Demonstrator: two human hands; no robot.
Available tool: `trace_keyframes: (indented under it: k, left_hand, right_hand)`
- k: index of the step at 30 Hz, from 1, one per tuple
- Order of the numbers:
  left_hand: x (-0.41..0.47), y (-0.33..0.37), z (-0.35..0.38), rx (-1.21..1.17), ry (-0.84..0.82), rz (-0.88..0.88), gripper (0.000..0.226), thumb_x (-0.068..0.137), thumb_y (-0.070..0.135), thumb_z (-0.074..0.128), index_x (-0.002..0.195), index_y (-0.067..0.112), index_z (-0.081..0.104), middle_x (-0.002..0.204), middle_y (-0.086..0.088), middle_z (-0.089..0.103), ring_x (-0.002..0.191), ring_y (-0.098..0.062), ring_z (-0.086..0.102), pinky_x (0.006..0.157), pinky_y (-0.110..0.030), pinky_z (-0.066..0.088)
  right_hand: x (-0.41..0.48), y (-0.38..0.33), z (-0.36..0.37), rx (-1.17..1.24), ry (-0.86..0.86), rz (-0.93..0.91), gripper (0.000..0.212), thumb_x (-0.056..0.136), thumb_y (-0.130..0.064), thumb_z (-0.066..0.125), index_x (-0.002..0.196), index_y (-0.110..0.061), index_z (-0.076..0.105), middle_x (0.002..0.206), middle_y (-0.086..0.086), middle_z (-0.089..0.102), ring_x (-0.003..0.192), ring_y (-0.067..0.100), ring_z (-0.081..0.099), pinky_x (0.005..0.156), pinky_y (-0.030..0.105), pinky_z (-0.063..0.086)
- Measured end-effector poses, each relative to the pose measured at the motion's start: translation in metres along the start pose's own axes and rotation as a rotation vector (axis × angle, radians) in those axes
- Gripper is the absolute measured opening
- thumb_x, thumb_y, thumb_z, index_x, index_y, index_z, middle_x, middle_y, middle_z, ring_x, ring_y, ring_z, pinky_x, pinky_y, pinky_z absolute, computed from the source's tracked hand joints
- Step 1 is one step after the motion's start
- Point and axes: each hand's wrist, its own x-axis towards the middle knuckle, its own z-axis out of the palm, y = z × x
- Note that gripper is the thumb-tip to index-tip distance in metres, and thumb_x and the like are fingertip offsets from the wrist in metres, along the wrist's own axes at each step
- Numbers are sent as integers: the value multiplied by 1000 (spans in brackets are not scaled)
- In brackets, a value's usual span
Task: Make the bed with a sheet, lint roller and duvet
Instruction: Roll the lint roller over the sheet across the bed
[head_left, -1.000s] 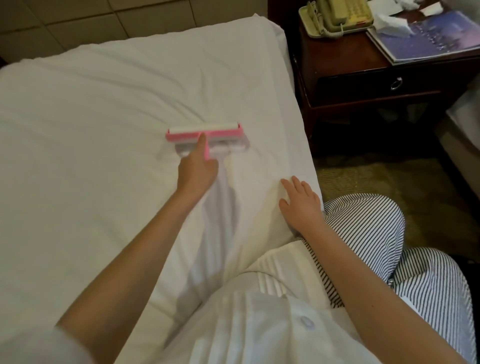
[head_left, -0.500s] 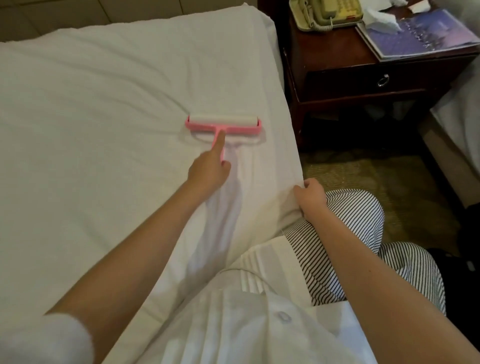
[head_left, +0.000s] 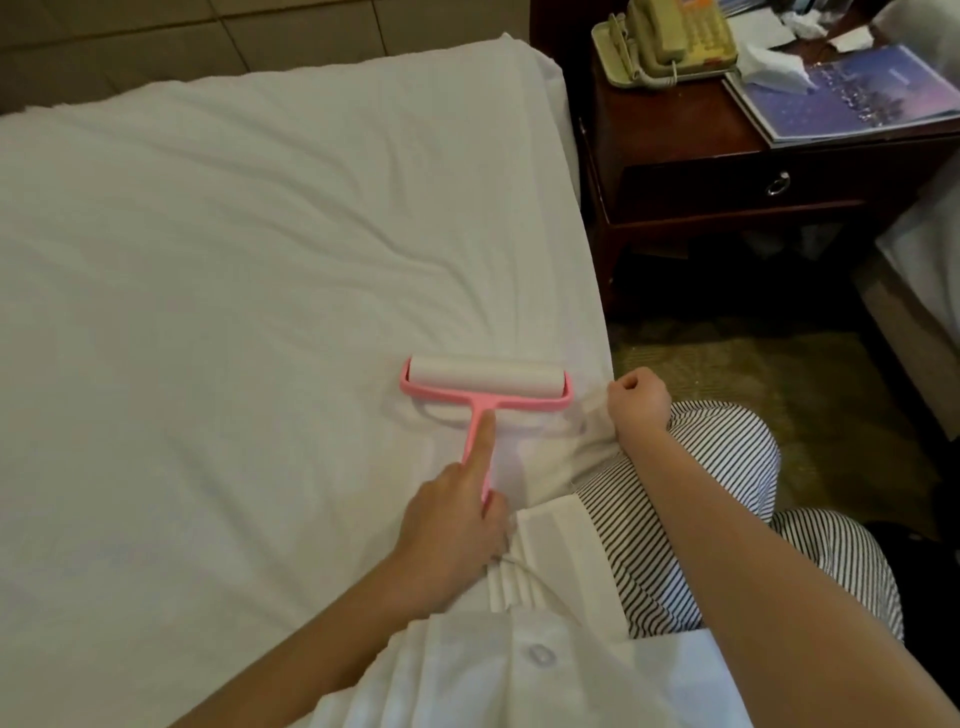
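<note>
A white sheet (head_left: 234, 270) covers the mattress, with creases fanning out toward the right edge. On it lies a pink lint roller (head_left: 485, 382), its white roll flat on the sheet near that edge. My left hand (head_left: 452, 525) grips the pink handle, with the index finger stretched along it. My right hand (head_left: 636, 397) is curled into a fist at the bed's right edge, apparently pinching the sheet there. No duvet is in view.
A dark wooden nightstand (head_left: 727, 171) stands right of the bed and carries a beige telephone (head_left: 670, 36), a magazine (head_left: 857, 98) and crumpled tissue. Patterned carpet (head_left: 753, 374) lies between the beds. A second bed's edge (head_left: 924, 249) shows at far right.
My left hand has pulled the roller back toward me and to the right along the sheet. My right hand went from flat on the sheet to a fist at the bed's edge.
</note>
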Motion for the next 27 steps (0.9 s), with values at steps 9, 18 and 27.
trace_keyframes:
  k: [9,18,27]
  left_hand:
    - [130,21,-42,72,113,-12,70,94,22,40,149,35,-2,100,-19,58,91,-36,57,72,-31,37]
    - [47,3,-47,209,-43,-21,78,91,22,42,148,38,-9,78,-9,51,83,-34,59,67,-29,38]
    - [44,-1,-38,237,21,-16,78,91,22,41,146,39,-11,74,-7,49,74,-31,51,64,-29,35]
  right_hand:
    - [6,-1,-6,223,-99,211,30,96,-8,41,121,2,54,123,20,56,112,33,55,90,34,45]
    - [-2,0,-2,107,-64,20,11,96,-8,40,98,-7,52,92,6,51,91,25,49,79,34,43]
    - [-35,-11,4,-435,-133,-451,53,95,-12,43,145,-12,27,156,5,16,141,25,14,113,38,15]
